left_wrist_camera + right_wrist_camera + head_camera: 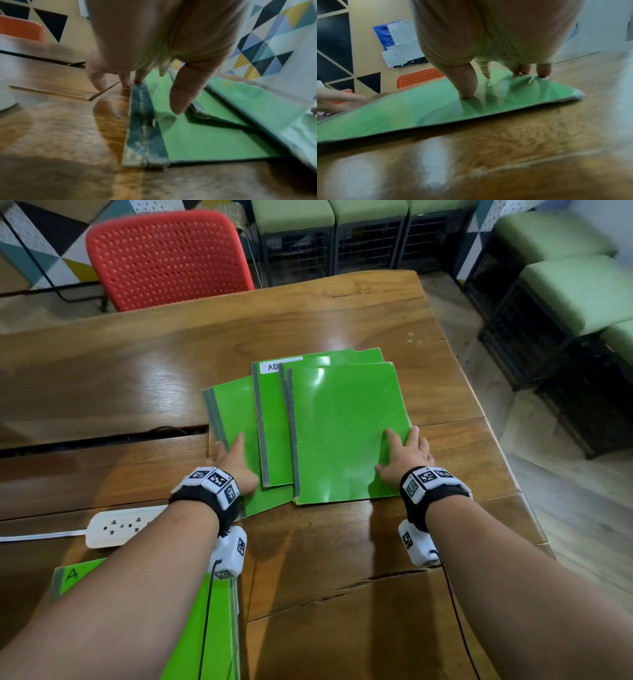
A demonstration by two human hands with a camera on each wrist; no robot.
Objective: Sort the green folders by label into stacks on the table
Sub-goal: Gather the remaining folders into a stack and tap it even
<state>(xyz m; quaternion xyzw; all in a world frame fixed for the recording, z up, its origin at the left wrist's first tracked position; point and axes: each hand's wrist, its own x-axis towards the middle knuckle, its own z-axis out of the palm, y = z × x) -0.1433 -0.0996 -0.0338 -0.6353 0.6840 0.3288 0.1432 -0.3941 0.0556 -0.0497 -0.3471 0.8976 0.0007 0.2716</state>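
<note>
Several green folders lie fanned out in the middle of the wooden table (137, 392). The top folder (346, 433) is on the right, and one under it shows a white label (279, 366) starting "AD". My left hand (233, 457) rests with straight fingers on the leftmost folder (234, 409); the thumb (181, 94) hovers over that folder (197, 142) beside its grey spine (144, 128). My right hand (406, 451) lies flat on the top folder's right edge, with the thumb (467, 86) pressing on the cover (419, 112). A separate green folder stack (191, 628) marked "A" sits at the near left under my forearm.
A white power strip (120, 525) with its cable lies at the left, near my left forearm. A red chair (168, 258) stands at the far side of the table. Green-cushioned wire stools (565, 292) line the back and right. The table's right edge (479, 405) is close to the folders.
</note>
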